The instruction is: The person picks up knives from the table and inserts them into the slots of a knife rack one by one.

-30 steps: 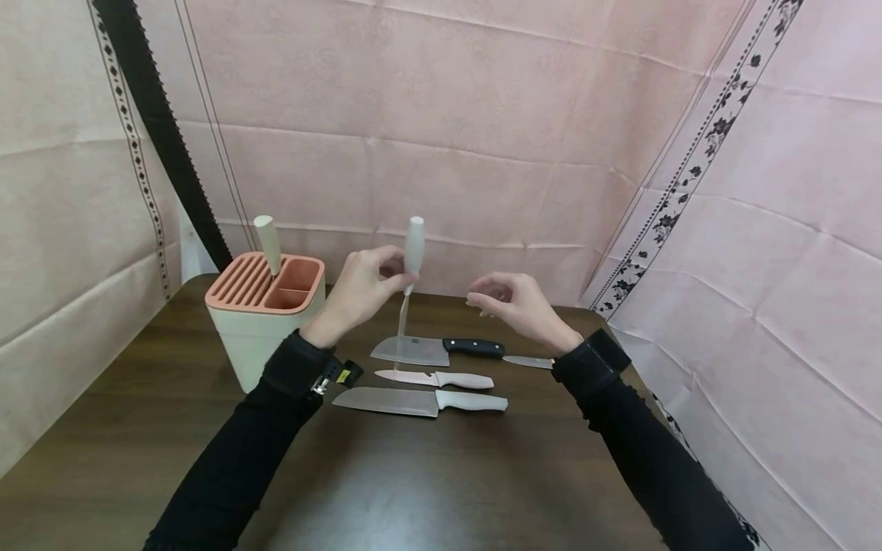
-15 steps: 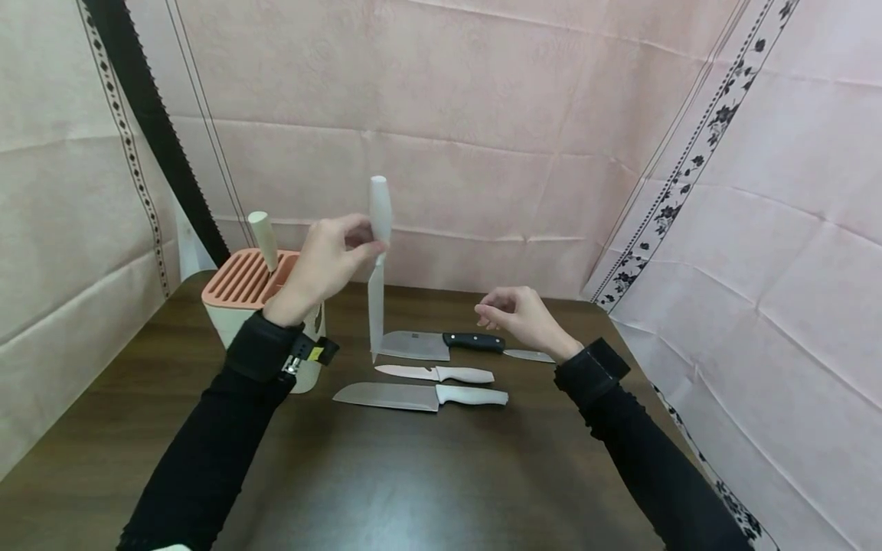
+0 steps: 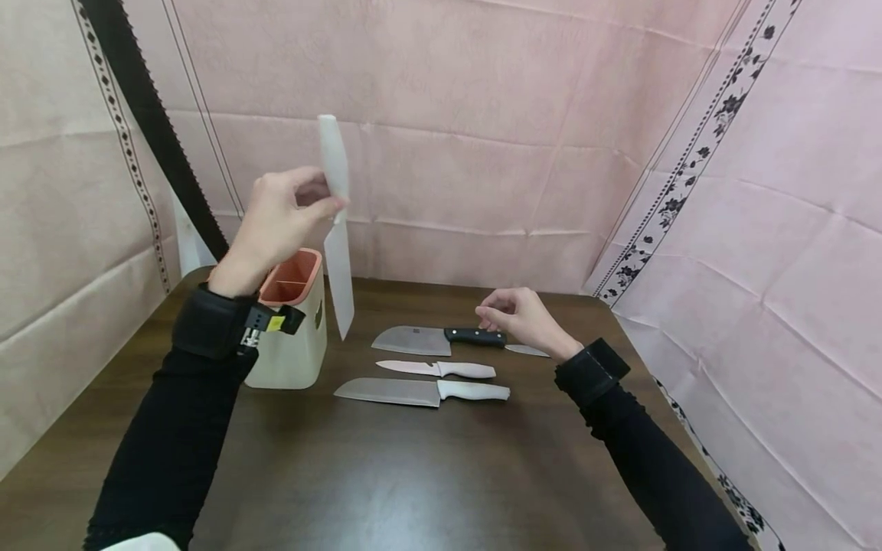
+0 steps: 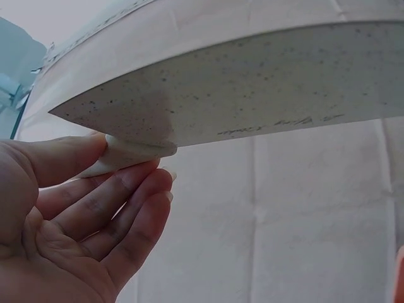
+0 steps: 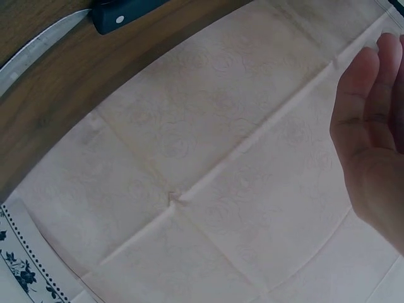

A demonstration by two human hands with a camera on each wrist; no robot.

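Observation:
My left hand (image 3: 276,218) pinches a kitchen knife (image 3: 340,268) where its white handle meets the blade. The handle points up and the blade hangs down, just right of the cream knife block (image 3: 289,352). In the left wrist view, thumb and fingers hold the handle, with the speckled blade (image 4: 252,88) stretching across the top. My right hand (image 3: 527,317) hovers with loosely curled fingers and holds nothing. Nearest to it are a black-handled cleaver (image 3: 413,340) and a small knife blade (image 3: 527,350), whose handle is hidden. The block's slots are behind my left hand and wrist.
Below the cleaver lie a small white-handled paring knife (image 3: 468,370) and a larger white-handled knife (image 3: 475,391), blades pointing left. All rest on the brown wooden table (image 3: 413,474). Pale cloth (image 3: 441,176) hangs behind the table and along both sides.
My left hand has lifted the knife up and left, from above the other knives to beside the block, and its broad blade face now shows. The right hand has shifted slightly right and down.

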